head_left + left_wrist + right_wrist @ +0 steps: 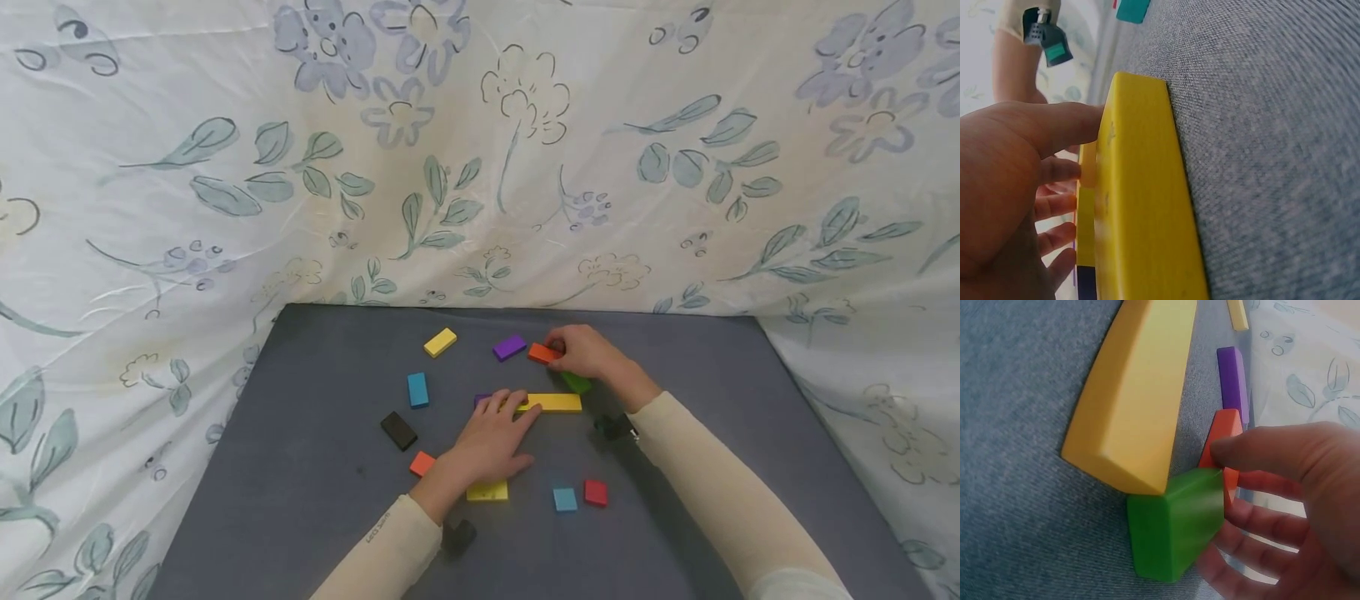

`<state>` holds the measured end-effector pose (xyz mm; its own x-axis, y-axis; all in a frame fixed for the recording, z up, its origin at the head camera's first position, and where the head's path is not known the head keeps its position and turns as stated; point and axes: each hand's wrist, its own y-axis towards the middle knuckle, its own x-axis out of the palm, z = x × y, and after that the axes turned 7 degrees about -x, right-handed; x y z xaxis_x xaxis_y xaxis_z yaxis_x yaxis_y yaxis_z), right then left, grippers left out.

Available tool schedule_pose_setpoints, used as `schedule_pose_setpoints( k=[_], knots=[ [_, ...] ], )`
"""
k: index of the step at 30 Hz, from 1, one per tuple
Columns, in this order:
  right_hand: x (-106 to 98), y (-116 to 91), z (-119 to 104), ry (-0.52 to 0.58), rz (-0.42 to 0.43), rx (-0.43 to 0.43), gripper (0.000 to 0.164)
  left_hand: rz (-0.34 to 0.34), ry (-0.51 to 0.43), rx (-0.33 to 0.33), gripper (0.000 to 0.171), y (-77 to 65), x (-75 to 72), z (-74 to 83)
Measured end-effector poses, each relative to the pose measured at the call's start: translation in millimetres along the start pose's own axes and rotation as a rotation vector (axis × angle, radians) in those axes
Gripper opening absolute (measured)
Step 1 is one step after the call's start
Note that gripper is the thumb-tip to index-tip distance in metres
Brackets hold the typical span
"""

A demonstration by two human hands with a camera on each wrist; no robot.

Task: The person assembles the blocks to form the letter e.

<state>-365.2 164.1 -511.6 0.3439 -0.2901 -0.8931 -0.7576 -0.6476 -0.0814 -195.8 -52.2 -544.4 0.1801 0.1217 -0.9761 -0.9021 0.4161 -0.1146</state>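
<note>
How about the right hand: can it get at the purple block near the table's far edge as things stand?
Probably yes, though the right hand pinches the orange block, which lies between it and the purple block; nothing covers the purple block.

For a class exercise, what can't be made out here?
Head: most of the nearer purple block, hidden by the left hand.
Head: lettering on the left cream fabric sleeve, too small to read.
Left wrist: one end of the rectangular yellow block, cut by bottom edge.
Right wrist: one end of the long yellow bar, cut by top edge.
</note>
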Motion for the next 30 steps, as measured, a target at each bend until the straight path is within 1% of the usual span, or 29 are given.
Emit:
schedule_pose_setpoints(
  k=[6, 15, 23, 30],
  knots=[
    [-0.7, 1.6, -0.4, 0.0, -0.002, 0.022, 0.036, -0.003, -0.004, 0.008, 0.079, 1.7, -0.1, -2.1],
    [-1.4, 2.5, -2.7, 0.0, -0.005, 0.018, 0.037, -0.001, -0.002, 0.013, 0.079, 1.3, -3.2, -5.6],
    [0.2, 2.4, -3.5, 0.014, -0.013, 0.031, 0.039, -0.003, 0.005, 0.013, 0.078, 2.2, -1.8, -6.2],
    [2.7, 2.9, -0.7, 0.005, 0.0, 0.026, 0.038, 0.005, 0.006, 0.012, 0.079, 2.0, -0.1, -6.1]
  ],
)
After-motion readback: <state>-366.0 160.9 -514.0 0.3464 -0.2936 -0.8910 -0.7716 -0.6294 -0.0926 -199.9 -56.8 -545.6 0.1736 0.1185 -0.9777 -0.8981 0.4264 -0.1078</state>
